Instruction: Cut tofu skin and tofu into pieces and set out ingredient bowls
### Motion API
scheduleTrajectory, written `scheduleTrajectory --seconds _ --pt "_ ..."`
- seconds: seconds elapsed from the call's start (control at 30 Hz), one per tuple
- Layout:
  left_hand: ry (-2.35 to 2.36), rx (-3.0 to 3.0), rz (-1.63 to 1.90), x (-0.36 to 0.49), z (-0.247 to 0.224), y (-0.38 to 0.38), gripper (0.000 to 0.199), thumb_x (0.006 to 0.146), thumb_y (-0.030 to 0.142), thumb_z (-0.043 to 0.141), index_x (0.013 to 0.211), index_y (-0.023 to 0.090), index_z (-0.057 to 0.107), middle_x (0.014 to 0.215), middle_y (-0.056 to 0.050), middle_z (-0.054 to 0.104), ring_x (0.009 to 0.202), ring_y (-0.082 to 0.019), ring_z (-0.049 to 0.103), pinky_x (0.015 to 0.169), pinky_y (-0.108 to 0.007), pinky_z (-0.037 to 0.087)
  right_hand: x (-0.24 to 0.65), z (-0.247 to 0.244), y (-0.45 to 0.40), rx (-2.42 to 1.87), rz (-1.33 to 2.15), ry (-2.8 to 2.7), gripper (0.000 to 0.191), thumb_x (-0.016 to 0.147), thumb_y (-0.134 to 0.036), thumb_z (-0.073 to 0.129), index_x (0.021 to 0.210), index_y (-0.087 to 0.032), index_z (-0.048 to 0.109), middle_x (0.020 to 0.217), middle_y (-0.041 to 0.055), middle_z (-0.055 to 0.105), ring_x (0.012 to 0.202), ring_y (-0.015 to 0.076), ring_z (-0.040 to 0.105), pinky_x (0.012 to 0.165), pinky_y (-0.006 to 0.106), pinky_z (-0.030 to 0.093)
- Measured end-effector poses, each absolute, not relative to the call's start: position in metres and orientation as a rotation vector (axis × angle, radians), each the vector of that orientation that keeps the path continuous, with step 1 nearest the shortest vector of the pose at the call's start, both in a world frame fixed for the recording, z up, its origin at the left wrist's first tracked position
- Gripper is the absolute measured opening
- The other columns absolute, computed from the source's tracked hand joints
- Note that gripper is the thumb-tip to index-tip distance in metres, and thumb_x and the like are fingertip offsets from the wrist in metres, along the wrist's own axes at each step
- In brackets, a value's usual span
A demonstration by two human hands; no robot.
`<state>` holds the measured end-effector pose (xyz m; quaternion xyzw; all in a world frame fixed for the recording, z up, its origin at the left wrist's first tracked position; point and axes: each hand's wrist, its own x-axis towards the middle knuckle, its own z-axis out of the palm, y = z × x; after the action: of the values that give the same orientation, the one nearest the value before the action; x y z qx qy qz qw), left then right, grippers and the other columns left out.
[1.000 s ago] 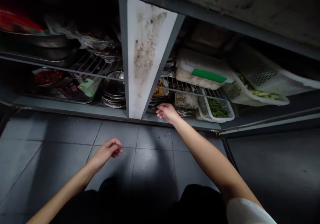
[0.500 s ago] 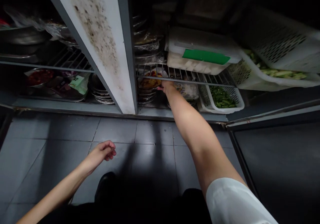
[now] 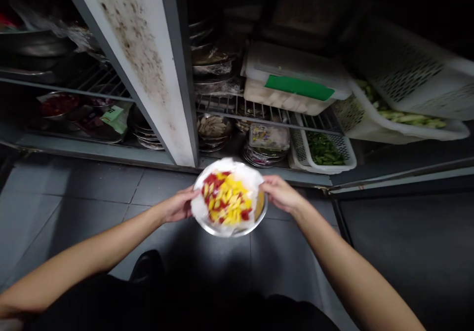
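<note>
Round steel bowl (image 3: 230,224) of chopped yellow and red pieces, lined with clear film, held above the grey tiled floor (image 3: 74,198) | my left hand (image 3: 180,205) and right hand (image 3: 280,193) have fingers clamped on opposite rims | just before the open fridge's lower sill (image 3: 111,151), open floor below and to the left | green lid label (image 3: 299,87), text unreadable

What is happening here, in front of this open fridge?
A person crouches before an open undercounter fridge and holds a steel bowl with both hands, the left hand on one side of the rim and the right hand on the other. The bowl holds cut yellow and red pepper pieces under loose plastic wrap. It is out of the fridge, above the grey tiled floor. Behind it, the lower shelf carries more steel bowls and a white basket of green vegetables.
</note>
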<state>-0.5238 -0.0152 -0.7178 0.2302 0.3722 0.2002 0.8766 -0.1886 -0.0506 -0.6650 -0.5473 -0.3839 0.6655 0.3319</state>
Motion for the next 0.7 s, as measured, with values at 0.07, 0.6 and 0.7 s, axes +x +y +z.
scheduleTrajectory --seconds 0.07,0.6,0.7 --pt "0.886 0.324 0.330 -0.535 -0.733 -0.028 0.052 0.079 0.019 0.076 0.128 0.006 0.065 0.101 -0.020 0.080 0.094 -0.032 0.079 0.087 -0.040 0.063 -0.208 -0.678 -0.050 -1.449 1.949 -1.134 0.026 0.064 -0.034 0.084 0.070 -0.016 0.065 0.068 0.0024 0.071 0.061 0.0149 0.066 0.054 0.022 0.053" --pt "1.286 0.326 0.713 -0.603 -0.735 -0.105 0.083 0.059 0.012 0.094 0.138 0.009 0.066 0.112 -0.021 0.080 0.103 -0.042 0.077 0.094 -0.051 0.063 -0.307 -0.688 0.213 -1.698 1.141 -0.695 0.016 0.087 -0.012 0.067 0.103 -0.015 0.065 0.074 0.0006 0.063 0.062 0.0169 0.065 0.060 0.035 0.060" --pt "1.277 0.272 0.687 -0.601 -0.739 -0.107 0.076 0.060 0.013 0.094 0.131 0.008 0.069 0.113 -0.022 0.079 0.104 -0.042 0.077 0.095 -0.051 0.063 -0.290 -0.678 0.205 -1.609 1.000 -0.747 0.021 0.088 -0.013 0.061 0.108 -0.017 0.066 0.084 0.0020 0.068 0.062 0.0137 0.064 0.059 0.029 0.058"
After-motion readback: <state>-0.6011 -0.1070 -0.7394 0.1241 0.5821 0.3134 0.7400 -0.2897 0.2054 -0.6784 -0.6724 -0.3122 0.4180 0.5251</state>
